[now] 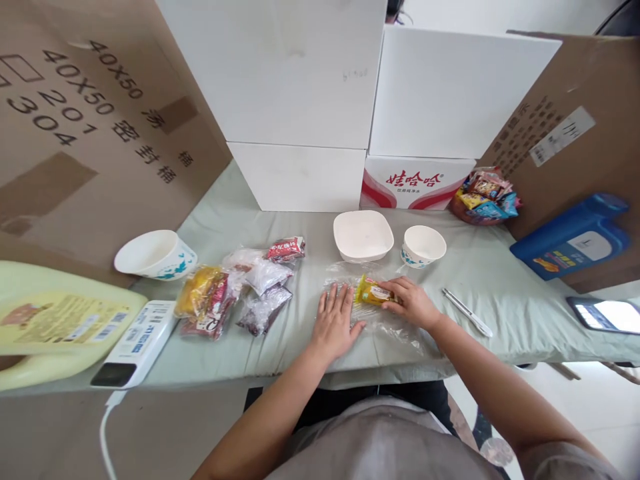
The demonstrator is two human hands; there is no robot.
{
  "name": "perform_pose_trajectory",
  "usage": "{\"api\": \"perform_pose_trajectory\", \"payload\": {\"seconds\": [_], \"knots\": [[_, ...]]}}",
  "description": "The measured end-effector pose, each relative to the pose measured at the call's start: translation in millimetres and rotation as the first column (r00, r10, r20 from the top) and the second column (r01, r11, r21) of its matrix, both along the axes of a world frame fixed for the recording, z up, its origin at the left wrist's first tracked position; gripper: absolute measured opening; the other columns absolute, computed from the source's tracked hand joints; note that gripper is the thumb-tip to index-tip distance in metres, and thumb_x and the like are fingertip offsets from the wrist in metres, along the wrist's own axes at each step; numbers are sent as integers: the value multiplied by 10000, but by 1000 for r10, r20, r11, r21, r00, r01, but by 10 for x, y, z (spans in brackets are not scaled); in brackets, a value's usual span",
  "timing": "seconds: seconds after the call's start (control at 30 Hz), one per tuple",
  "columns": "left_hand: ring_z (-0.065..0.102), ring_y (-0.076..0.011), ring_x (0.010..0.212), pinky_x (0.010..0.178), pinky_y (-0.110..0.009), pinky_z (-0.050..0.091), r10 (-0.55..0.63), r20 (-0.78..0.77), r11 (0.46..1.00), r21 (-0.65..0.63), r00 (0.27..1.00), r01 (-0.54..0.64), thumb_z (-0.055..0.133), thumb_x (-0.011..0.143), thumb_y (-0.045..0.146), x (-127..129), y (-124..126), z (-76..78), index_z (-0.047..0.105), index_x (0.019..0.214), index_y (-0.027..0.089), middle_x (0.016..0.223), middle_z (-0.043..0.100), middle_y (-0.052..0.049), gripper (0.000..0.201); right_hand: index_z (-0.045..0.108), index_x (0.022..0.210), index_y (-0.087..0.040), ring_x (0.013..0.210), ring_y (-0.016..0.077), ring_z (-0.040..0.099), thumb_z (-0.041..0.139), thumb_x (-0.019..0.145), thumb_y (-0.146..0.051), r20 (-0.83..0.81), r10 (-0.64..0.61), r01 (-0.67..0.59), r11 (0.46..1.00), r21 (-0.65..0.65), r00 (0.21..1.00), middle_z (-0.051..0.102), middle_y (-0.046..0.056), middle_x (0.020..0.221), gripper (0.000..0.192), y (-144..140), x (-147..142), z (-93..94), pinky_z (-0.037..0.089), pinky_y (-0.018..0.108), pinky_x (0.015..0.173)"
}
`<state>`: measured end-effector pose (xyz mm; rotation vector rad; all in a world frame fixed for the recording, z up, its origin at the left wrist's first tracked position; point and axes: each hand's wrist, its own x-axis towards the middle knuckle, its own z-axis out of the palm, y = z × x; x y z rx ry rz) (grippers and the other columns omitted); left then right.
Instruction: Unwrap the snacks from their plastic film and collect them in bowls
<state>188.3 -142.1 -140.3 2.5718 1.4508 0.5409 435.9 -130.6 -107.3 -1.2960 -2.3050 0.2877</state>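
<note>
Flat on a clear plastic bag [395,331] lies my left hand [336,323], its fingers stretched out. Beside it, my right hand [411,300] has its fingers closed over a yellow snack packet [369,291], which rests on the bag. A square white bowl [363,235] stands just beyond the hands. To its right is a round paper bowl [423,245] with a blue pattern. Several filled clear bags [267,275] lie left of my left hand, with a red packet [287,249] behind them. Metal tongs [467,312] lie right of my right hand.
At the left are another paper bowl [156,255], a yellow jug [60,323] and a white power bank [137,343] with a cable. White boxes [300,177] stand along the back. A snack basket [486,197], blue bottle [573,237] and phone [606,315] are at the right.
</note>
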Motion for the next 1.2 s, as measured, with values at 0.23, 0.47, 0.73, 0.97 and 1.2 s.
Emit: {"api": "perform_pose_trajectory", "payload": {"seconds": [0.23,0.47,0.73,0.97,1.2], "knots": [[258,-373,1440,1153,-576,234,-16,-2,1000,-23,1000,16,571,861,470,-15,-14,25,460,1401,165,1520,385,-152,630,598,1232,-225,914,251,606,529,924,-431,-126,-326,346,916,202,937,675,95,1003,378,-52,290,163,511,419,811],[265,-377,1435,1153,-579,237,-25,-13,998,-55,1000,24,563,871,469,-26,-1,65,486,1375,143,1514,394,-151,605,581,1256,-222,1045,276,558,520,929,-438,-101,-255,274,892,359,962,649,105,1137,397,937,-117,808,439,463,939],[267,-390,1431,1142,-583,250,-7,-21,1000,-26,1000,7,602,849,479,-35,16,43,513,1360,167,1508,398,-159,606,633,1146,-188,1172,288,485,474,955,-333,13,-214,200,933,301,977,629,118,1212,288,986,-476,564,372,487,987],[231,-434,1433,1102,-604,291,-12,-136,990,-137,991,-7,685,748,553,-77,-187,281,480,1401,211,1544,333,-163,765,488,1400,-206,1379,358,298,509,907,-525,329,-102,116,993,-25,939,458,122,1465,588,-206,-561,-82,199,577,1102],[573,-298,1151,985,-446,458,-72,-189,983,-177,979,38,502,922,392,-36,-57,689,628,1213,169,1248,630,-138,387,397,1474,-232,1418,391,219,439,806,-775,385,-201,265,957,-121,901,327,124,1552,861,-512,-590,-66,118,601,1120]]}}
